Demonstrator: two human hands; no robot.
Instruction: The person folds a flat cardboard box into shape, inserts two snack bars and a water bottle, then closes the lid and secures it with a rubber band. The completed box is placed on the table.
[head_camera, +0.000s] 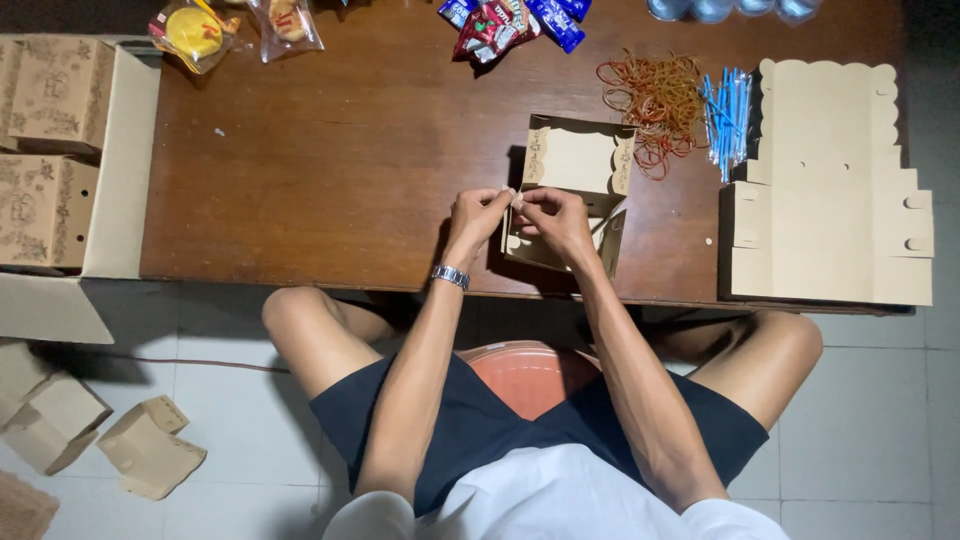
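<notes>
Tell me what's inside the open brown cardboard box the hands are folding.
The open brown cardboard box shows only bare cardboard inside. The left hand and right hand pinch its near flap, covering the front part, so that stays unseen.

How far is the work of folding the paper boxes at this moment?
Done: folded boxes sit in the carton at the left, and more lie on the floor. In hand: the left hand and right hand pinch the near edge of a half-folded box. Left: a stack of flat box blanks lies unfolded at the right.
</notes>
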